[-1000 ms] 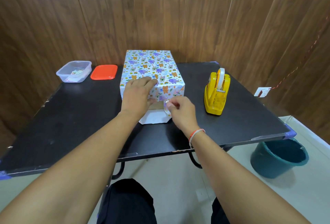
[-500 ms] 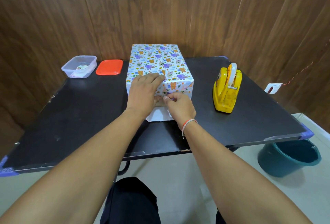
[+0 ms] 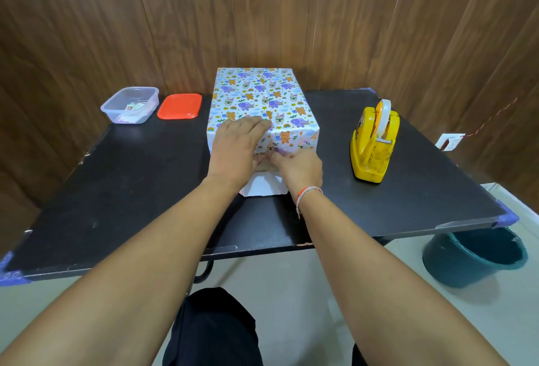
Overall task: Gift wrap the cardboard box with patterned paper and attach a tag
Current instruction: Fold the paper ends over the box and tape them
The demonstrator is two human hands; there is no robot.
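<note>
While the near end of the wrapped cardboard box (image 3: 262, 103) is being closed at the middle of the black table (image 3: 116, 190), the end-flap step is judged to be in hand. Left to right: a clear tub (image 3: 130, 104) and red lid (image 3: 180, 106) are noted at far left, untouched. The left hand (image 3: 236, 148) is laid flat, fingers straight, pressing patterned paper (image 3: 291, 139) over the near top edge. The right hand (image 3: 297, 168) is held against the flap's lower edge, fingers curled; whether tape is pinched cannot be told. A white bottom flap (image 3: 262, 189) is left unfolded, so folding it up and taping are likely called for. The yellow tape dispenser (image 3: 373, 143) stands well to the right. The box's near face is largely hidden by both hands; no tag can be made out.
</note>
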